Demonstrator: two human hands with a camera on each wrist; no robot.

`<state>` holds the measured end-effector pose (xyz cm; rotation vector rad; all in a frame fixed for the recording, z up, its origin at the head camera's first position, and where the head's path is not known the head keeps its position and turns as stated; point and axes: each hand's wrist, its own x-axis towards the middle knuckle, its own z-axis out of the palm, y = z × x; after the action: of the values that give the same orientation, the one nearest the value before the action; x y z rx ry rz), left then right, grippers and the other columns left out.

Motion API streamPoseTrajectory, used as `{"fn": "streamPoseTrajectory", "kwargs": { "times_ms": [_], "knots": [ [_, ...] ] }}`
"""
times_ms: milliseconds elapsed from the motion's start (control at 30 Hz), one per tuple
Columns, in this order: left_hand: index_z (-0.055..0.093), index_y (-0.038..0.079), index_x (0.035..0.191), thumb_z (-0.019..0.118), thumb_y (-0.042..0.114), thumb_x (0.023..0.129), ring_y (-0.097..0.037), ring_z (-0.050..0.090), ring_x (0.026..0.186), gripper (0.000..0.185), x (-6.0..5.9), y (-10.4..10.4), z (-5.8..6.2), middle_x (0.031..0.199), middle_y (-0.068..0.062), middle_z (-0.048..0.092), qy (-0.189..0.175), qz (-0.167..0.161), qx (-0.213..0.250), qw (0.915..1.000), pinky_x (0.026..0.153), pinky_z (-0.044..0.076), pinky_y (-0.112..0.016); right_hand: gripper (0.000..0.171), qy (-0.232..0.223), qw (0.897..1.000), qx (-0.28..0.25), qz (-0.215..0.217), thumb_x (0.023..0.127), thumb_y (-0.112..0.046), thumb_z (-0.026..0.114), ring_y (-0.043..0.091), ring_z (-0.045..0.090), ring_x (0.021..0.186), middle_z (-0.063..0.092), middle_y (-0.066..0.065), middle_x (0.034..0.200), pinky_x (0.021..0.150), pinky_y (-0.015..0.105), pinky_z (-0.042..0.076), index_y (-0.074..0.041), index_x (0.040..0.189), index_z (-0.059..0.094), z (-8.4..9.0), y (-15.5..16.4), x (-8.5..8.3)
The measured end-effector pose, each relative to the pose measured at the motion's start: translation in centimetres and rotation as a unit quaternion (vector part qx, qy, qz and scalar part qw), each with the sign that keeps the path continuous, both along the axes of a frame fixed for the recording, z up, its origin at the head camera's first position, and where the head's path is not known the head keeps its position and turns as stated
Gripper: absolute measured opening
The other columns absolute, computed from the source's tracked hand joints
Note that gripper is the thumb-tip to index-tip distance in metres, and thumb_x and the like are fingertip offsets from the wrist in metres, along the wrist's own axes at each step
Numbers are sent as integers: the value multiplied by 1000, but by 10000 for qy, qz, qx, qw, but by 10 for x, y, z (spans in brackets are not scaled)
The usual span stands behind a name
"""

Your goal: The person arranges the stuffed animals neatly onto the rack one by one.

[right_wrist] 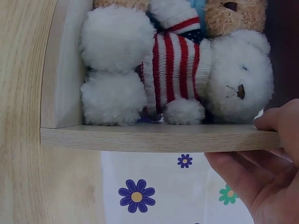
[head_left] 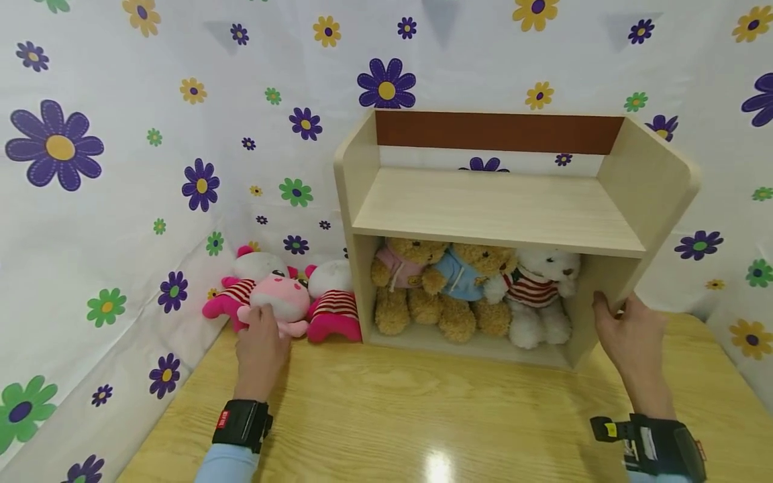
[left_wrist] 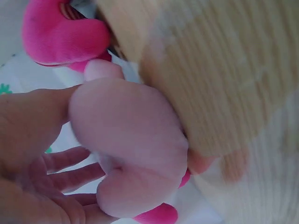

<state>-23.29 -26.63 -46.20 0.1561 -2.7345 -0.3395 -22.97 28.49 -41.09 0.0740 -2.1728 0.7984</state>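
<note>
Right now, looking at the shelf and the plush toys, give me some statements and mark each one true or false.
1. The left hand holds a pink plush toy. True.
2. The shelf's top level holds three bears. False: they sit in the lower compartment.
3. The right hand grips the shelf's right side panel. True.
4. The white bear wears a blue top. False: its top is red-and-white striped.
</note>
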Motion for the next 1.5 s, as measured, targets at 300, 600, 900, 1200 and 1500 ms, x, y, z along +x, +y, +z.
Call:
{"fn": "streamPoseTrajectory", "kwargs": {
  "times_ms": [300,600,900,1200,1500],
  "knots": [
    [37,-12,121,76,19,90,-53,64,75,59,-7,-7,-4,109,-35,52,-135,366,286,9988,64,56,-60,28,-232,9995,-123,-197,95,-10,63,49,67,60,69,39,86,40,13,31,12,110,68,-2,-3,3],
    [38,-11,112,68,13,91,-52,63,75,43,-5,-8,-10,104,-33,53,-3,421,597,9973,61,53,-60,27,-224,9991,-52,-348,94,-10,63,51,66,60,69,38,81,41,12,30,14,106,68,-4,-2,7],
    [38,-12,109,68,12,89,-51,63,78,43,-6,-13,-2,105,-33,50,-324,428,534,9971,64,55,-60,28,-347,9989,-70,-321,95,-10,62,52,68,65,69,39,86,41,11,30,13,109,68,-3,-4,8],
    [36,-16,119,70,15,88,-52,59,92,55,-4,-18,9,112,-33,45,-745,286,1214,9894,78,52,-62,29,-551,9981,-52,-277,96,-11,61,49,68,63,69,39,88,40,13,31,13,111,67,1,-4,8],
    [40,-8,118,74,19,87,-38,47,99,54,13,-19,23,110,-24,47,-209,286,2460,9686,81,41,-46,32,-902,9955,-60,-294,98,-15,59,37,65,56,70,38,90,39,21,33,12,115,67,4,-6,9]
  ]
}}
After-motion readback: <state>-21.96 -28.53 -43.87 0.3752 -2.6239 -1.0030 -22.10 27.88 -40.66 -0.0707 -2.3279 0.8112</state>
